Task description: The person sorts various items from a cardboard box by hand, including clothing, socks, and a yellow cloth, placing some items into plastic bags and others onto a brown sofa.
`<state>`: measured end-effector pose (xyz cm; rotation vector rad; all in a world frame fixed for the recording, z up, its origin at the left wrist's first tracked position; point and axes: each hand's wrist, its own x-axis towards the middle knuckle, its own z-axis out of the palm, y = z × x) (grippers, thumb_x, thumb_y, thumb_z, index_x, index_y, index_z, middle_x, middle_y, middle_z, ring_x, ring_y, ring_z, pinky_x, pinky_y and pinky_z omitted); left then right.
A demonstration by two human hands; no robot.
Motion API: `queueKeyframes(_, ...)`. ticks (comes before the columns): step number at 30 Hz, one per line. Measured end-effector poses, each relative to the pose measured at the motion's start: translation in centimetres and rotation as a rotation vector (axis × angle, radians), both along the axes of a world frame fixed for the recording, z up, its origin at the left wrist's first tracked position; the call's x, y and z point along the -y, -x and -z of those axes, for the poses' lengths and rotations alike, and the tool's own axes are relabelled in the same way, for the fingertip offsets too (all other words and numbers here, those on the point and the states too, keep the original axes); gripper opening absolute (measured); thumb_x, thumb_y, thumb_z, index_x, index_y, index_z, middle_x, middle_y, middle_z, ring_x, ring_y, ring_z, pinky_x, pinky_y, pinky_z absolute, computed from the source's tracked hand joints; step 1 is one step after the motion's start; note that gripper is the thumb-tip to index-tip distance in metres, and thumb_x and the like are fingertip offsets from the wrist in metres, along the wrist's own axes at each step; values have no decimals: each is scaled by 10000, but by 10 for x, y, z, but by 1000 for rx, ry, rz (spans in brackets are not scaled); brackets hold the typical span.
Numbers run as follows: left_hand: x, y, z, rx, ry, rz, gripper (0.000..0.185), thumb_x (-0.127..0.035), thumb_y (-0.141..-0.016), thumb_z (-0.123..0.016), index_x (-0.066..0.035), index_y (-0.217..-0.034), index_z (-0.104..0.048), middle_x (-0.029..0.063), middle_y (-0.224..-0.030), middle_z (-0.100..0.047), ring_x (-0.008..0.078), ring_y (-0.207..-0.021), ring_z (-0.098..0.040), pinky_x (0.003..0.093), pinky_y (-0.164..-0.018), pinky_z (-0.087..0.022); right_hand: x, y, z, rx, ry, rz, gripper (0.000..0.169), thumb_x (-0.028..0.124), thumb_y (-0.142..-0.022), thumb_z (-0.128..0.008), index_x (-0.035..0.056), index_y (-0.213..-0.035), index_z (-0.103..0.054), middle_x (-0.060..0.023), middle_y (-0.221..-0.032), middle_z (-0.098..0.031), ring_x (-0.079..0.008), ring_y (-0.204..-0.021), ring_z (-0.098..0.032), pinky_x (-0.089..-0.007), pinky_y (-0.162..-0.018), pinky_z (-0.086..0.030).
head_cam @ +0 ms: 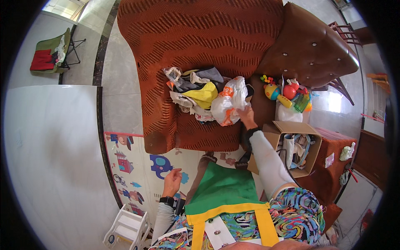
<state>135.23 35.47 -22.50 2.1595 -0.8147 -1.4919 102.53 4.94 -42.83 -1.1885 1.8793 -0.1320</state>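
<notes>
My right hand point(246, 115) reaches forward onto a white plastic bag point(222, 107) with orange print, its fingers pressed into the crinkled film. The bag lies on a sofa point(203, 139) covered in rust-brown ribbed fabric. Against the bag's left side is a heap of clothes, with a yellow cloth point(204, 93) on top and a grey garment point(210, 75) behind it. A clear plastic packet point(173, 75) sits at the heap's far left corner. My left hand point(172, 182) hangs empty above the patterned play mat point(137, 162), fingers loosely bent and apart.
Right of the sofa seat, an open cardboard box point(316, 147) holds cloth items. Baby toys point(289, 93) are piled behind it, near a brown leather backrest point(309, 53). A small white step stool point(128, 225) stands at lower left. A green folding chair point(47, 47) bears clothes.
</notes>
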Motion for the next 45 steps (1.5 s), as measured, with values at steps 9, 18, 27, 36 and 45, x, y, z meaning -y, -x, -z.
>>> queueKeyframes(9, 99, 36, -22, -214, 264, 32, 605, -197, -869, -639, -81, -1398, -371, 166, -1199, -558, 211, -900, -629, 317, -768, -530, -79, -105, -219, 354, 322, -239, 201, 192, -824, -648, 16, -917, -620, -218, -732, -618, -367, -679, -627, -433, -600, -477)
queueKeyframes(18, 159, 48, -65, -647, 94, -94, 703, -254, -870, -665, 0, -1413, -298, 113, -1166, -564, 171, -921, -602, 249, -731, -527, -137, -115, -288, 253, 558, -664, 123, 131, -785, -610, 35, -821, -542, -154, -721, -618, -347, -651, -626, -445, -540, -495)
queueKeyframes(27, 141, 81, -73, -504, 176, -121, 431, -89, -852, -638, 57, -1233, -500, 89, -1069, -624, 135, -892, -616, 252, -749, -502, -169, -86, -305, 300, 535, -976, 272, 75, -701, -632, 20, -957, -555, -120, -840, -610, -276, -775, -645, -380, -598, -527)
queueKeyframes(36, 129, 106, -102, -420, 202, -422, 331, -259, -973, -524, 52, -1027, -624, 59, -860, -668, 93, -707, -609, 241, -646, -491, -159, 2, -355, 577, 777, -725, 463, 35, -727, -655, 64, -1181, -573, -136, -1051, -612, -284, -852, -654, -351, -697, -552)
queueKeyframes(45, 133, 144, -147, -318, 307, -300, 363, -258, -994, -481, 73, -1045, -618, 55, -847, -668, 77, -721, -595, 218, -660, -470, -134, 92, -343, 380, 690, -371, 425, 20, -786, -673, 28, -1198, -570, -149, -1051, -597, -268, -810, -642, -333, -655, -537)
